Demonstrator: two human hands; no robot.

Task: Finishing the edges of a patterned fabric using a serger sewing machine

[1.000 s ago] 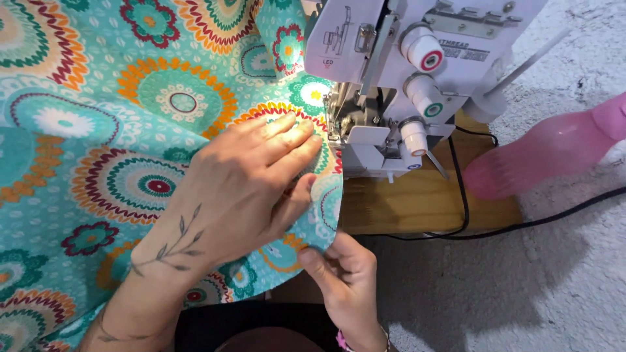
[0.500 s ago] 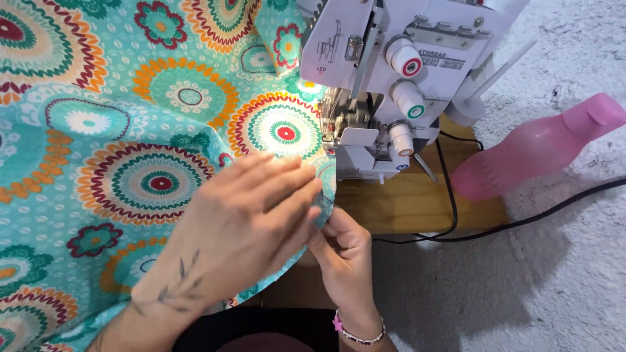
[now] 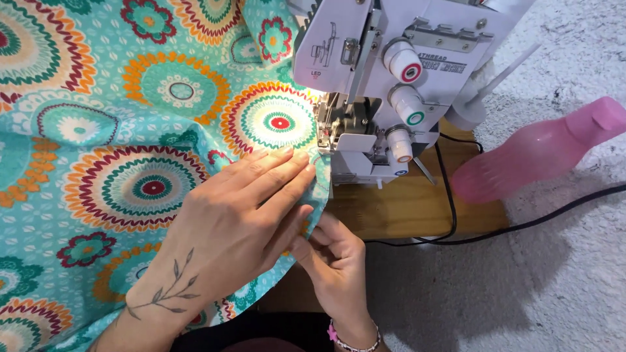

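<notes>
Place: a home sewing corner, set up low on the floor.
Machine: a white overlock sewing machine (image 3: 391, 78) with tension dials and a lit needle area.
Stand: a small wooden board (image 3: 411, 202) under the machine, not a full workbench.
Floor: pale, shaggy carpet (image 3: 561, 280) all around.
Material: a large spread of turquoise fabric (image 3: 130, 130) printed with round flower motifs.
Household signs: a pink plastic bottle (image 3: 535, 153) lying beside the machine; a black power cable (image 3: 521, 225) trailing over the carpet.

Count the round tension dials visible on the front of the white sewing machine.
3: top dial, middle dial just below it, bottom dial lowest, near the needle area. Others may be hidden.
</notes>
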